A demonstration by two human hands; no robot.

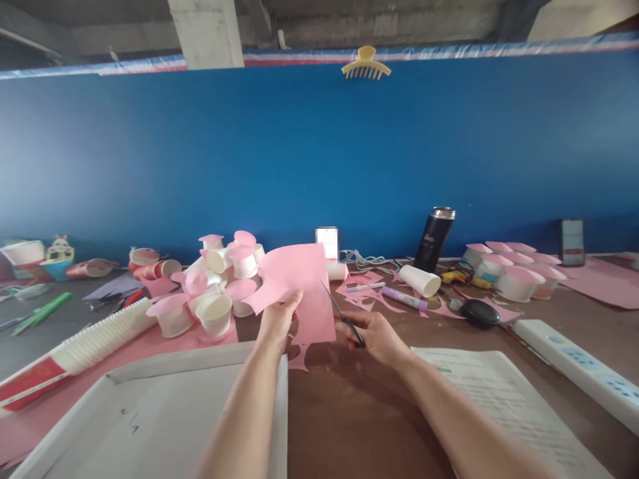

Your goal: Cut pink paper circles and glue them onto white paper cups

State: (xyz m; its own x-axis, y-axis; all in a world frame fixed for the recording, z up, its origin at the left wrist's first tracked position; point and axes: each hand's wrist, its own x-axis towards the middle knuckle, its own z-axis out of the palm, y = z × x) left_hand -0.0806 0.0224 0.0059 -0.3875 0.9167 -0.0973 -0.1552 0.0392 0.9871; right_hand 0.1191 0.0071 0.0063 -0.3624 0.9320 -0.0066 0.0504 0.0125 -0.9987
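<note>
A pink paper sheet (312, 293) with curved cut-outs along its left side is raised over the brown table. My left hand (279, 316) pinches its lower left part, thumb on top. Closed round the black handles of the scissors (353, 330) is my right hand (372, 334), just right of the sheet. The scissor blades point up and left at the sheet's right part. Pink scraps (367, 293) lie behind my right hand. Paper cups with pink paper tops (172, 314) are grouped to the left of the sheet.
A white box lid (200, 412) lies front left, beside a long stack of cups (107, 336). On the right are a written sheet (492, 386), a power strip (574, 366), a black bottle (435, 239) and more covered cups (519, 283). A blue partition (299, 153) stands behind.
</note>
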